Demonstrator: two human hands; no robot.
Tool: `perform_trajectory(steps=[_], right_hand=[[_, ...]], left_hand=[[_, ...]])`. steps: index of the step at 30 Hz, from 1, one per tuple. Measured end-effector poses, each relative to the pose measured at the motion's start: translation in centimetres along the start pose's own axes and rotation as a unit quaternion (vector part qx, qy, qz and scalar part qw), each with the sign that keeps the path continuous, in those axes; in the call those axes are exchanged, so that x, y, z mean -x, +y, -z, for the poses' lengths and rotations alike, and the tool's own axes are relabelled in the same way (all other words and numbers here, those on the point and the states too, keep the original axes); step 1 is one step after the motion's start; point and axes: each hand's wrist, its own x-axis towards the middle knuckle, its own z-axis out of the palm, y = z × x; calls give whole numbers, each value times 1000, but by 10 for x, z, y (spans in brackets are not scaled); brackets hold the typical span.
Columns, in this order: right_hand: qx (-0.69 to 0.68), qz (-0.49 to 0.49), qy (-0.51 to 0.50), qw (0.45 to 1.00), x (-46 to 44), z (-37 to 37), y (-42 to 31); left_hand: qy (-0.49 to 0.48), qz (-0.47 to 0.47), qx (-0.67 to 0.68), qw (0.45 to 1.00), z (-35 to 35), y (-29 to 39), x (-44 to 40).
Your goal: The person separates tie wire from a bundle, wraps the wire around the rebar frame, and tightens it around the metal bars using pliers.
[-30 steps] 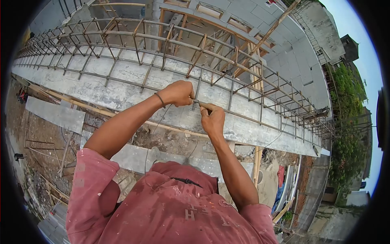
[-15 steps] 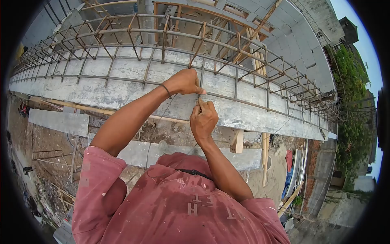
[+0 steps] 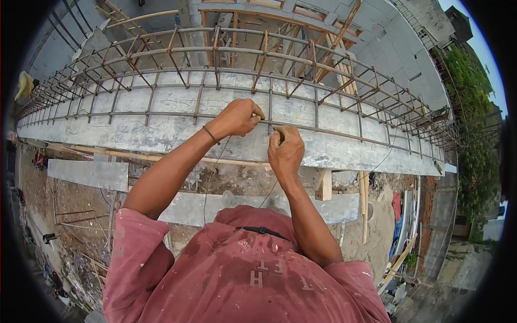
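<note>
A long cage of rusty steel bars [image 3: 237, 49] lies along a pale, stained board [image 3: 177, 102]. My left hand [image 3: 240, 117] is closed near the cage's front bar, its fingers curled just left of a crossing bar. My right hand [image 3: 286, 147] is closed too, with thumb and fingers pinched just right of and below that crossing. A thin dark wire [image 3: 205, 200] hangs from my left hand toward my shirt, and another stretch runs down beside my right wrist. Whatever lies between the fingertips of either hand is too small to make out.
Behind the cage stand a grey block wall [image 3: 390, 59] and a timber frame [image 3: 206, 33]. Below the board are a bamboo pole [image 3: 107, 152], a grey plank [image 3: 89, 175], a wooden block [image 3: 323, 185] and rubble. Greenery [image 3: 466, 86] grows at the right.
My hands were close together at the front bar; now they are apart sideways, my right hand having moved right. The whole view has also shifted slightly.
</note>
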Motion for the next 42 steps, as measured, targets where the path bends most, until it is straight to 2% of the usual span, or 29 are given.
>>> perform_trajectory(steps=[2, 4, 5, 6, 8, 9, 10, 12, 14, 16, 17, 19, 24, 27, 30, 33, 35, 38, 42], right_hand=[[29, 7, -12, 999, -19, 10, 3], [-76, -132, -166, 974, -38, 20, 0], [-84, -146, -215, 962, -47, 23, -2], [-84, -141, -213, 963, -49, 24, -3], [12, -11, -248, 969, -53, 25, -6], [50, 97, -218, 970, -51, 10, 19], [50, 101, -214, 970, -56, 14, 15], [195, 114, -168, 959, -65, 23, 8], [173, 126, -148, 966, -78, 32, 6], [95, 92, -252, 959, -86, 35, 4], [94, 94, -248, 959, -84, 37, -2], [163, 47, -335, 927, -71, 38, -19], [156, 47, -285, 945, -62, 17, -4], [183, 154, -240, 941, -79, 19, 6], [200, 132, -285, 928, -100, 20, 8], [214, 152, -281, 923, -97, 18, -2], [226, 167, -279, 918, -98, 16, -3], [208, 131, -267, 932, -103, 15, 10], [188, 118, -241, 945, -103, 13, 16]], left_hand=[[-73, 112, 88, 987, 19, 19, 6], [-67, 117, 96, 986, 14, 20, 4], [-67, 124, 104, 984, 12, 19, 3], [-63, 122, 103, 985, 10, 19, 2], [-60, 164, 158, 972, 9, 21, 1], [-57, 162, 156, 973, 7, 20, 1], [-59, 157, 157, 973, 7, 20, 1], [-58, 153, 158, 974, 8, 18, -1], [-35, 185, 185, 965, 8, 23, 0], [-38, 189, 188, 963, 7, 24, 1], [-41, 192, 193, 961, 7, 24, 0], [-33, 193, 206, 959, 5, 23, -1], [-10, 191, 219, 957, -3, 16, 5], [-2, 195, 229, 954, -3, 17, 7], [2, 181, 183, 966, -1, 18, 5], [-39, 198, 146, 968, 0, 19, -8], [-122, 169, 6, 978, -4, 11, -23], [-156, 176, -27, 972, -9, 9, -37], [-170, 120, -49, 977, -10, -1, -40]])
